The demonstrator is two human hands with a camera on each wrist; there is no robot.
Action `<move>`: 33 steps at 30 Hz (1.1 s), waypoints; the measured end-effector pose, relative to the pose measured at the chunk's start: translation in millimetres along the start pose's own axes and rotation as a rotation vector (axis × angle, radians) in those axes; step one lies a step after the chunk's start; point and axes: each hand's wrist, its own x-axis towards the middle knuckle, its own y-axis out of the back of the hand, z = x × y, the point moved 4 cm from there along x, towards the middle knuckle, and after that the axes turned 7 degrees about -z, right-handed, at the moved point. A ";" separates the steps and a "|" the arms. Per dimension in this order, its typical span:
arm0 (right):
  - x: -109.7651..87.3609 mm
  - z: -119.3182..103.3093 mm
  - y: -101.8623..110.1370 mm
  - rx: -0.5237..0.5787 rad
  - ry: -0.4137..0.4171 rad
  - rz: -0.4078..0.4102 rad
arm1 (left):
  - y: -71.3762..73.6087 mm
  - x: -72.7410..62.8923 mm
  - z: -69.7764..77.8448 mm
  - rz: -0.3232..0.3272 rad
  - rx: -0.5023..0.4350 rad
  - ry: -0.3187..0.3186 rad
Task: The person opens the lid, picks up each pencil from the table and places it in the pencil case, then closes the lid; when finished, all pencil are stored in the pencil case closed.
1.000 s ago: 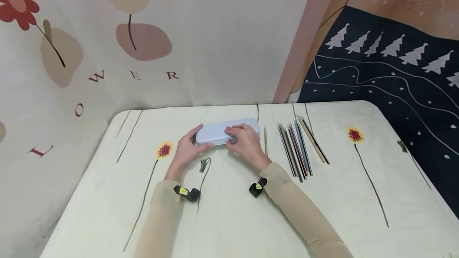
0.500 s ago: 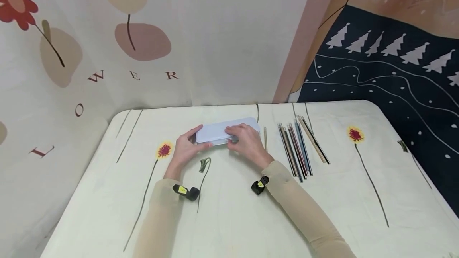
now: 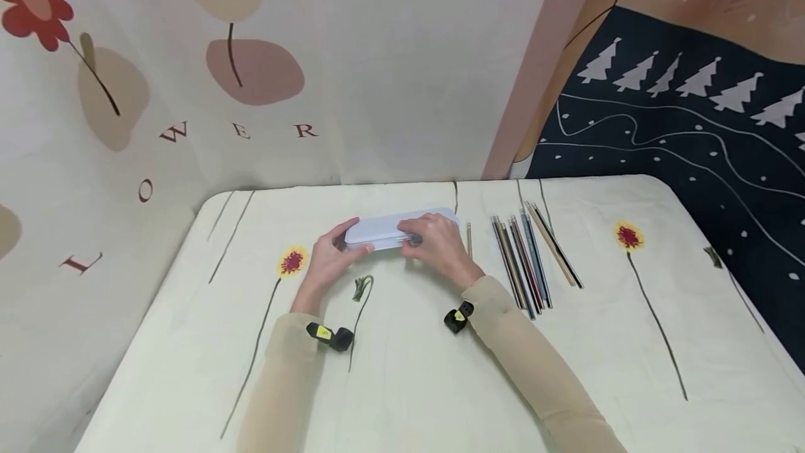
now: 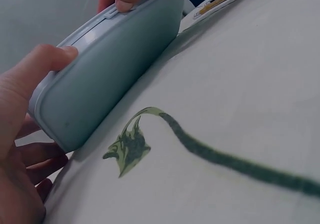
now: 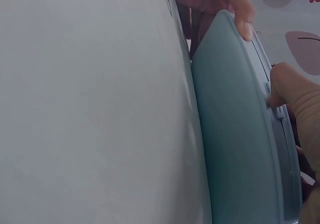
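A pale blue pencil case [image 3: 375, 229] is near the far edge of the table, its lid facing up. My left hand [image 3: 328, 261] grips its left end, the thumb lying along the front edge in the left wrist view. My right hand [image 3: 438, 242] holds the front edge right of the middle, fingers on top of the lid and thumb below. In the right wrist view the thumb [image 5: 287, 87] presses at a small clasp [image 5: 278, 112] on the rim. The case's tall side [image 5: 235, 129] faces me; what is inside it is hidden.
Several pencils [image 3: 520, 264] lie in a loose bunch right of the case, with two more [image 3: 555, 247] fanned out beside them. A single pencil [image 3: 469, 238] lies close to my right hand. A white flower-printed cloth [image 3: 402, 383] covers the table.
Both hands keep their hold on the pencil case, and its lid looks slightly flatter now. My right wrist has shifted a little to the right and away. The pencils lie as before.
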 end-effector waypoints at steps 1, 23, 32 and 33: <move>-0.1 0.1 0.5 -0.003 0.002 -0.001 | 0.0 0.1 0.3 -0.005 0.005 0.003; 8.1 -2.4 5.6 -0.088 0.095 -0.033 | -0.8 4.1 2.5 -0.009 -0.003 -0.005; 10.8 -4.8 6.0 -0.138 0.144 0.026 | -2.8 4.5 4.2 0.013 0.018 0.019; 10.2 -3.9 5.8 -0.127 0.135 0.023 | -2.8 4.3 4.2 0.009 0.019 0.019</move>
